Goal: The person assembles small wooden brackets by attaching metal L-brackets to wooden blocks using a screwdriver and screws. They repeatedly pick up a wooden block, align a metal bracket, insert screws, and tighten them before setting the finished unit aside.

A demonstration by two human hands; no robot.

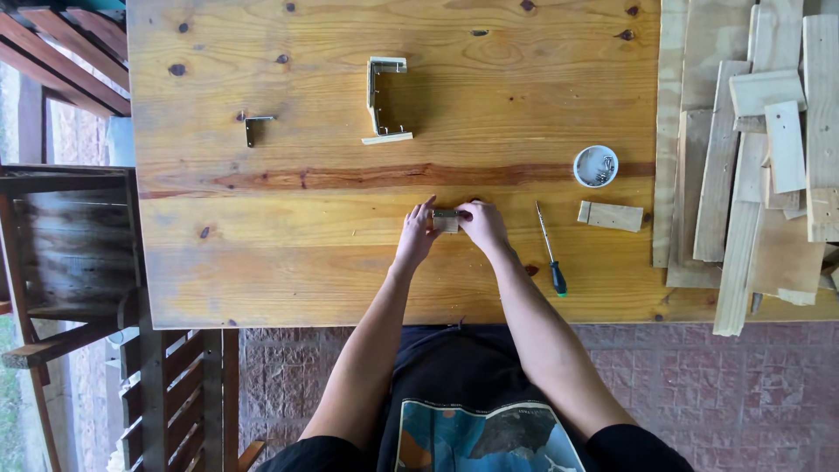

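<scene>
Left hand (416, 234) and right hand (481, 225) each grip 1 small wood block (446, 220) on the table (306, 262).

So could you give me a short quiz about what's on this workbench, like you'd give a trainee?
1. True or false: both the left hand and the right hand touch the small wooden block.
2. Which tool lies just right of the right hand? A) hammer B) screwdriver C) saw
3. Fill in: the round white cup holds small metal ____.

Key: 1. True. 2. B; its dark handle points toward the person. 3. Screws or nails; too small to tell which.
</scene>
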